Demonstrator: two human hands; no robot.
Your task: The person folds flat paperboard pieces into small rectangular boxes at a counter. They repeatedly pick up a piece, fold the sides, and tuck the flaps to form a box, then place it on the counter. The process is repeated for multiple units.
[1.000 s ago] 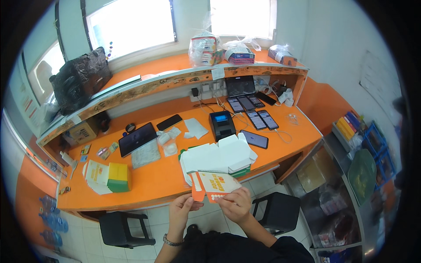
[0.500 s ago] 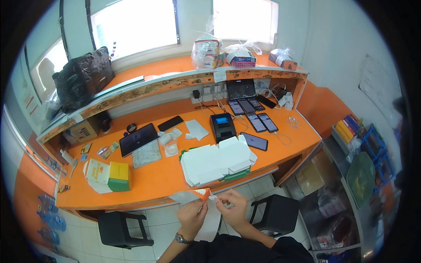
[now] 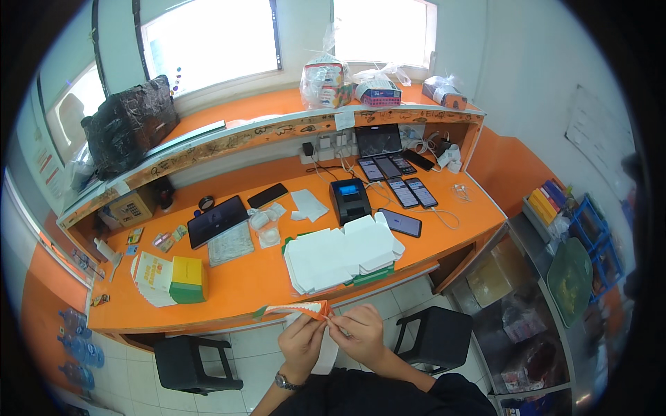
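Note:
An orange, white and green cardboard box blank (image 3: 295, 309) is held in front of me, off the near edge of the counter. My left hand (image 3: 302, 343), with a watch on its wrist, closes on the lower side of the blank. My right hand (image 3: 359, 333) pinches its right-hand corner, its fingertips close to those of my left hand. A white part of the blank hangs down between my hands. Just beyond lies a stack of flat box blanks (image 3: 340, 253), white side up with green edges showing. To the left stand folded yellow and green boxes (image 3: 187, 277).
On the orange counter (image 3: 243, 291) are a tablet (image 3: 218, 220), a black receipt printer (image 3: 350, 201) and several phones (image 3: 402, 193). Black stools stand at the left (image 3: 194, 360) and right (image 3: 436, 340). Shelves (image 3: 510, 312) holding bags and bins are at the right.
My right hand has come in to the left, nearer my left hand. The blank has turned, so more of its orange and green printed edge shows, reaching left.

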